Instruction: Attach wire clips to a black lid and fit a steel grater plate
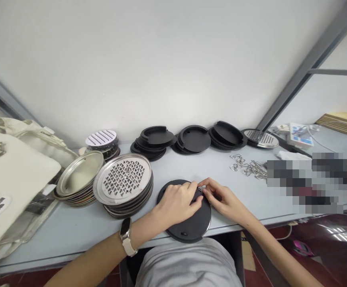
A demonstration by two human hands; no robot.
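Note:
A round black plastic disc (188,227) with a shiny rim showing at its right side lies at the table's front edge. My left hand (176,204) lies over its upper left part, steadying it, fingers and thumb curving toward the disc's upper right edge. There my right hand (225,202) has its thumb and index finger pinched on a small metal clip (201,189), mostly covered by the fingertips. Right of my hands lies a loose pile of small metal clips (252,169). Left of the disc stands a stack of round metal graters (127,181).
Metal lids (80,175) are stacked at the left beside a cream bag (14,179). Along the wall stand black disc stacks (155,137), (195,139), (227,135), a white grater (100,138) and a silver grater (261,138). A white power strip (300,134) lies at the right.

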